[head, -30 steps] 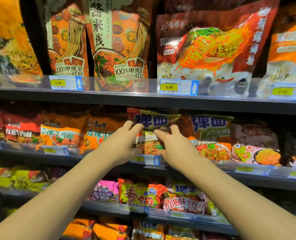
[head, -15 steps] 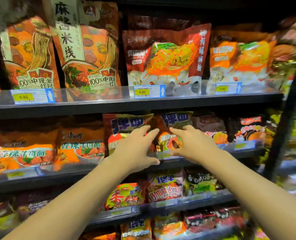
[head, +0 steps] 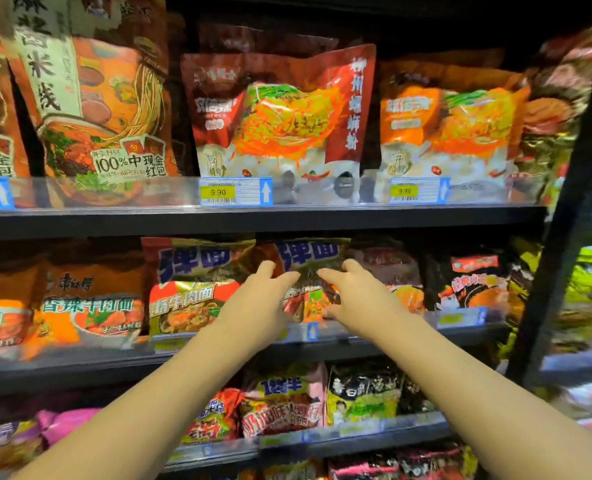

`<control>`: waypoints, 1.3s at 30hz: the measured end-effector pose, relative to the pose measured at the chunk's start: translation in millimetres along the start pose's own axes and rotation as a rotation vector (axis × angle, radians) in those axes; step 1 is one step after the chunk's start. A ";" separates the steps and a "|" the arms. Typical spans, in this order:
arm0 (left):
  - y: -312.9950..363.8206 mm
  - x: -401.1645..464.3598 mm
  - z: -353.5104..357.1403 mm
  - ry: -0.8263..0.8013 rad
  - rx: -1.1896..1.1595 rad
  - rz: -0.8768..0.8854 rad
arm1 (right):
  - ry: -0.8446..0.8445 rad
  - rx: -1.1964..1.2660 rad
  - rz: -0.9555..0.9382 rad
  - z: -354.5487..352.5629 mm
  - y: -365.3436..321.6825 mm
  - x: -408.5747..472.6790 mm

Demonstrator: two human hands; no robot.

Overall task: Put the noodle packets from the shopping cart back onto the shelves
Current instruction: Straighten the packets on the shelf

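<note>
Noodle packet (head: 310, 271) standing upright on middle shelf (head: 374, 341), centre frame, between both hands. Left hand (head: 256, 303) touching its left edge, right hand (head: 360, 303) its right edge, fingers extended, loosely spread, not curling round it. Matching packet (head: 190, 289) sitting just left.

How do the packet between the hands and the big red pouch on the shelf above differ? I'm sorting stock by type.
The noodle packet is small and sits on the middle shelf, touched by both hands; the red pouch is much larger, stands untouched on the upper shelf, above a 9.90 tag. Both stand upright, facing out.
</note>
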State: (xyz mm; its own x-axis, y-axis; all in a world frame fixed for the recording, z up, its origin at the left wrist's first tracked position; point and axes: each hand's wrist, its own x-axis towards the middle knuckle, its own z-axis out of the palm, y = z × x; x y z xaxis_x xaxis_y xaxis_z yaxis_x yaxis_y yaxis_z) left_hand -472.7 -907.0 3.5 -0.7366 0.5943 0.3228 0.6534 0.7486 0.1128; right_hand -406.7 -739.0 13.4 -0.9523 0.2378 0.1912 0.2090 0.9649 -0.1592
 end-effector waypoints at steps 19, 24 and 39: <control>33.4 12.8 11.4 0.018 0.156 -0.328 | -0.021 -0.017 -0.315 12.6 23.8 28.3; 44.6 9.6 -4.7 0.078 0.112 -0.216 | 0.038 0.077 -0.304 -10.6 64.5 0.4; 133.9 74.1 46.7 0.006 0.124 -0.002 | 0.026 -0.025 -0.016 -3.0 137.1 9.1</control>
State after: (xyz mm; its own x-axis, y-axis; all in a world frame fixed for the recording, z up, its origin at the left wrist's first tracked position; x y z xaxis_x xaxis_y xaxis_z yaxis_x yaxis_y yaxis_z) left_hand -448.0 -749.0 -1.4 -0.7365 0.5915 0.3282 0.6251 0.7805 -0.0039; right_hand -386.0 -604.2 -3.8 -0.9495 0.2250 0.2185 0.1998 0.9710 -0.1315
